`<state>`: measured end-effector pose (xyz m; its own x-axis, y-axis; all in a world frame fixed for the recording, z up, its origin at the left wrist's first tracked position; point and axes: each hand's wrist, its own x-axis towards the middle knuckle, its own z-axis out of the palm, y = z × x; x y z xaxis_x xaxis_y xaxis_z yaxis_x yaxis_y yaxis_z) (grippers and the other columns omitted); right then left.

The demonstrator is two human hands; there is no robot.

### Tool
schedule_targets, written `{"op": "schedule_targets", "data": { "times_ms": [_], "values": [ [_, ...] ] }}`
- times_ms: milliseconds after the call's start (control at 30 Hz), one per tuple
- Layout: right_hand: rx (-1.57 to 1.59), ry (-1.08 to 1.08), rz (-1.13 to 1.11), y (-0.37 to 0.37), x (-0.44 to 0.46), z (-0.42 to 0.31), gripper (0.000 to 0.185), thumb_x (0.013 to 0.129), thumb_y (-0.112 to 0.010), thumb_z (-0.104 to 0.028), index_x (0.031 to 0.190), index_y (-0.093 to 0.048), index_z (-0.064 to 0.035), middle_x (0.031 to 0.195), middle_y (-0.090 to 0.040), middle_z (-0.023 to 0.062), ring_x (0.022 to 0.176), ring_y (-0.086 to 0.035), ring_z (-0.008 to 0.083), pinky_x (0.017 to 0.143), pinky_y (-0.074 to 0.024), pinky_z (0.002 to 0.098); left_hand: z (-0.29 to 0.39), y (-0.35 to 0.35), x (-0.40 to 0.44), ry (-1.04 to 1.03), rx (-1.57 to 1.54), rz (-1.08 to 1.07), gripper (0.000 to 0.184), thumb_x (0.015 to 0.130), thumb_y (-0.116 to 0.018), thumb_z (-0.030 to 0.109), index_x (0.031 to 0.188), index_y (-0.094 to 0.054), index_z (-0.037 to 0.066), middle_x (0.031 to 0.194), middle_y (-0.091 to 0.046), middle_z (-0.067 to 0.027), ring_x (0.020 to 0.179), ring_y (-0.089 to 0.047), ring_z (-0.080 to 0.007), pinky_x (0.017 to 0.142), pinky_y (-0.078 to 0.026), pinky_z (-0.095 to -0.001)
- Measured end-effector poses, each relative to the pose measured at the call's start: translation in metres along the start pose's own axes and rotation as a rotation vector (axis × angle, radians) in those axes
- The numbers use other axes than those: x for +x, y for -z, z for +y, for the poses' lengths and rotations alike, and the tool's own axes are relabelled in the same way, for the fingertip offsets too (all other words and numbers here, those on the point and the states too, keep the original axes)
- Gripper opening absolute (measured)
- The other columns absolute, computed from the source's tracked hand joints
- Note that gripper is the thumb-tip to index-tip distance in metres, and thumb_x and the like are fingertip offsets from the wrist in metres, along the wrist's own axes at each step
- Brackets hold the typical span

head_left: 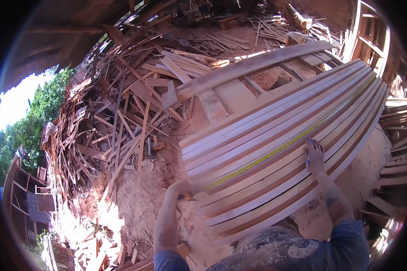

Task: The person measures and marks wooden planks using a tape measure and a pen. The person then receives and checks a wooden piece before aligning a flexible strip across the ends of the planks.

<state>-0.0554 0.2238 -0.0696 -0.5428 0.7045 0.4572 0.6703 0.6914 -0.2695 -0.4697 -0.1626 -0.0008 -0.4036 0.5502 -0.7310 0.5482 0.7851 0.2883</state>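
A row of long, narrow wooden planks (257, 156) lies side by side, some pale and some brown. Along them stretches the yellow blade of a tape measure (276, 150). My left hand (181, 187) is closed at the tape's left end, by the plank ends. Just below that hand shows a small orange and dark object (185, 197), whose kind I cannot make out. On the planks rests my right hand (315, 156), below the tape, its fingers closed around a blue pen (308, 157).
Behind the planks, a wide board (253, 67) lies across a wooden frame. A big heap of scrap wood (122, 113) fills the left side. An orange and dark power tool (156, 144) is on the dusty ground. More stacked timber (395, 158) stands at right.
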Motion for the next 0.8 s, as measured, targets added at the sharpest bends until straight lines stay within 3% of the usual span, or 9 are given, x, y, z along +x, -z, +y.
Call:
{"op": "schedule_targets", "data": {
  "times_ms": [200, 500, 600, 633, 800],
  "values": [
    [0.014, 0.010, 0.000, 0.003, 0.000, -0.002, 0.030, 0.088, -0.058, -0.013, 0.116, -0.055, -0.0052, 0.125, -0.057, 0.0229, 0.125, -0.047, 0.0399, 0.107, -0.0324, 0.0480, 0.019, 0.004, -0.020, -0.024, -0.024, 0.019, 0.075, 0.063, -0.072, 0.073, 0.078, -0.069, 0.000, 0.070, -0.065, -0.0071, 0.061, -0.061, -0.0153, 0.055, -0.048, -0.0319],
    [0.015, 0.027, -0.009, 0.002, -0.002, 0.001, 0.033, 0.088, -0.059, -0.016, 0.119, -0.053, -0.0065, 0.129, -0.055, 0.0224, 0.126, -0.046, 0.0378, 0.109, -0.0306, 0.0476, -0.006, -0.006, 0.014, 0.114, -0.021, 0.001, 0.071, 0.067, -0.073, 0.070, 0.079, -0.070, 0.000, 0.068, -0.063, -0.0068, 0.061, -0.060, -0.0152, 0.055, -0.048, -0.0321],
    [0.017, -0.002, -0.028, 0.008, -0.001, -0.005, 0.033, 0.088, -0.059, -0.016, 0.119, -0.053, -0.0072, 0.131, -0.054, 0.0215, 0.128, -0.045, 0.0367, 0.109, -0.0306, 0.0475, -0.024, -0.012, 0.034, 0.043, -0.013, 0.015, 0.071, 0.067, -0.074, 0.069, 0.080, -0.070, 0.000, 0.068, -0.063, -0.0064, 0.062, -0.060, -0.0146, 0.055, -0.047, -0.0312],
    [0.009, -0.009, -0.036, 0.007, 0.002, -0.005, 0.033, 0.088, -0.059, -0.016, 0.120, -0.053, -0.0074, 0.131, -0.054, 0.0211, 0.128, -0.044, 0.0365, 0.109, -0.0306, 0.0475, 0.011, 0.002, -0.007, 0.019, -0.033, -0.006, 0.070, 0.067, -0.074, 0.069, 0.083, -0.071, 0.000, 0.069, -0.062, -0.0052, 0.062, -0.059, -0.0136, 0.056, -0.046, -0.0304],
    [-0.018, -0.032, -0.055, 0.000, 0.000, -0.001, 0.033, 0.088, -0.058, -0.014, 0.121, -0.054, -0.0081, 0.132, -0.054, 0.0194, 0.129, -0.044, 0.0362, 0.109, -0.0302, 0.0473, -0.023, -0.008, 0.027, 0.043, -0.026, 0.019, 0.068, 0.067, -0.076, 0.066, 0.087, -0.071, 0.001, 0.069, -0.062, -0.0030, 0.060, -0.057, -0.0121, 0.055, -0.045, -0.0300]
  ]
}}
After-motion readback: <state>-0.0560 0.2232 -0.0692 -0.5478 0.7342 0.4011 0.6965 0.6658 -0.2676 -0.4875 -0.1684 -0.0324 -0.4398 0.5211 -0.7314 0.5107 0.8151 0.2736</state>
